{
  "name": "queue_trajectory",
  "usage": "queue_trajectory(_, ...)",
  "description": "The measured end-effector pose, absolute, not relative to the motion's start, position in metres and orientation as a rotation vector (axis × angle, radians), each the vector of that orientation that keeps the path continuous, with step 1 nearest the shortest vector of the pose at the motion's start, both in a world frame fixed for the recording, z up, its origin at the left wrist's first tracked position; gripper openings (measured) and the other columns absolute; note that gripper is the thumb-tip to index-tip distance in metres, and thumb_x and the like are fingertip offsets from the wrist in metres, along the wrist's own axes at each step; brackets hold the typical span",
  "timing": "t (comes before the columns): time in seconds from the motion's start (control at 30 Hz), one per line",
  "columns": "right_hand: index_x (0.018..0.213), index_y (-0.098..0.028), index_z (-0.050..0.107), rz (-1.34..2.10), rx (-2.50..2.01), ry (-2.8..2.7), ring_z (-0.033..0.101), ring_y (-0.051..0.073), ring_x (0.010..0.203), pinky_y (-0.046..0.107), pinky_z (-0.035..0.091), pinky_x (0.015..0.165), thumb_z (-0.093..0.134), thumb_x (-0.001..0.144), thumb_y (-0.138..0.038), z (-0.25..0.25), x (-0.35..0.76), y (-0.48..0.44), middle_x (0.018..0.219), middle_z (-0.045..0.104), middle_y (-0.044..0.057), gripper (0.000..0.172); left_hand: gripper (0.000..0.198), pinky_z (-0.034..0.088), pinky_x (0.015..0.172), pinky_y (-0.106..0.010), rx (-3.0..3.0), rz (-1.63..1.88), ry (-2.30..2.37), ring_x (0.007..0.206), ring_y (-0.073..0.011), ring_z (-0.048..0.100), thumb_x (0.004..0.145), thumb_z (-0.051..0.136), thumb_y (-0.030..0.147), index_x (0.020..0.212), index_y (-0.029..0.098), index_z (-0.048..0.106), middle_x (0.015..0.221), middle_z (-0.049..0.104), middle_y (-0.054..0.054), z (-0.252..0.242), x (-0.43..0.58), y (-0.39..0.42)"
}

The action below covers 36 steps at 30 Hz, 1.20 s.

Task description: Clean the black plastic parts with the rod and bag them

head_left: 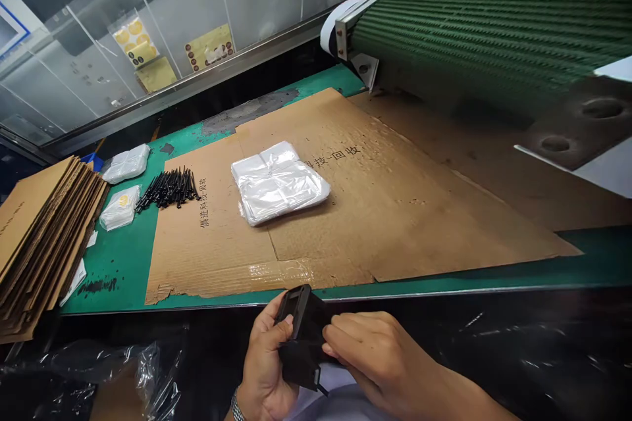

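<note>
Both my hands hold a small black plastic part (299, 335) just below the table's front edge. My left hand (264, 358) wraps round its left side, with the thumb on its upper end. My right hand (370, 348) pinches its right side with closed fingers. A stack of clear plastic bags (277, 182) lies on the flattened cardboard sheet (395, 210) beyond my hands. A bundle of black cable ties (166, 188) rests at the sheet's left corner.
Flat cardboard boxes (39, 237) are stacked at the left. Two white bagged packets (124, 164) lie on the green table mat (118, 263). A green ribbed conveyor (494, 20) rises at the top right. Crumpled clear plastic (123, 375) sits low on the left.
</note>
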State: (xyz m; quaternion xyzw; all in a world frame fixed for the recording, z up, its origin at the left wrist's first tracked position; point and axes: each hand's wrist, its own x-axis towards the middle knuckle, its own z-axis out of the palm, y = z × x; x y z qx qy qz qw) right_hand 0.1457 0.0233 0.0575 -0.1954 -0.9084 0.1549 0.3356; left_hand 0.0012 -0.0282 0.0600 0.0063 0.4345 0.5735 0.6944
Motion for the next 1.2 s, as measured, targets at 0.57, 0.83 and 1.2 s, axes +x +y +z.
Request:
queue_trajectory(0.57,0.064,-0.02,0.038,0.564,-0.674,-2.255,0.042,0.01,0.043,0.023,0.03,0.043,0.024,0.097,-0.015,0.064,0.145,0.011,0.052,0.044,-0.003,0.036,0.051,0.046,0.073,-0.024,0.053,1.459,1.044,0.078,-0.0142,0.062,0.066,0.073,0.022,0.115,0.023,0.058,0.096,0.068,-0.004,0.061,0.012,-0.031)
queue_trajectory(0.83,0.064,-0.021,0.038,0.949,-0.87,-2.09,0.042,0.011,0.043,0.022,0.033,0.043,0.021,0.1,-0.035,0.044,0.149,0.026,0.052,0.042,-0.004,0.043,0.057,0.044,0.064,-0.027,0.39,1.44,1.001,0.061,-0.0139,0.055,0.059,0.077,0.035,0.113,0.022,0.061,0.07,0.065,-0.002,0.035,0.006,-0.047)
queue_trajectory(1.2,0.062,-0.021,0.031,0.959,-0.515,-2.31,0.036,0.01,0.045,0.026,0.028,0.045,0.012,0.101,-0.035,0.076,0.152,0.022,0.052,0.038,-0.004,0.045,0.046,0.042,0.058,-0.031,1.138,1.271,1.133,0.058,-0.0175,0.05,0.059,0.063,0.062,0.08,0.022,0.074,0.06,0.062,-0.006,0.015,-0.026,-0.048)
